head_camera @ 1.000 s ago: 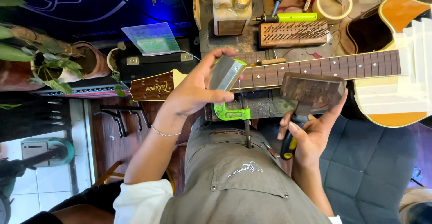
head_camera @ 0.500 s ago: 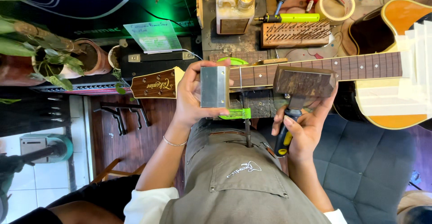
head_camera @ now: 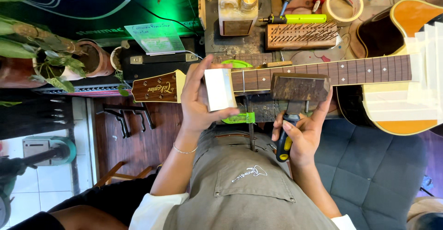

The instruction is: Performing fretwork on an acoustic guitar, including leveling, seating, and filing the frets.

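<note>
An acoustic guitar lies across the bench, its fretboard neck (head_camera: 360, 70) running left to the brown headstock (head_camera: 154, 87). My left hand (head_camera: 199, 101) grips a pale rectangular block (head_camera: 219, 89) and holds it upright against the neck near the headstock end. My right hand (head_camera: 301, 133) holds a tool by its black and yellow handle (head_camera: 283, 143). The tool's dark rectangular head (head_camera: 300, 87) rests over the fretboard. The guitar body (head_camera: 406, 68) at the right is partly covered with cream masking tape.
A wooden block studded with metal pins (head_camera: 300, 36), a yellow-green tool (head_camera: 300, 19), a roll of tape (head_camera: 344, 3) and a bottle (head_camera: 237, 13) sit at the back of the bench. Green clamps (head_camera: 240, 118) hold the neck. Potted plants (head_camera: 50, 54) stand at left.
My left hand has turned the pale block from tilted to upright and moved it down against the neck. My right hand and its tool stay near the same place.
</note>
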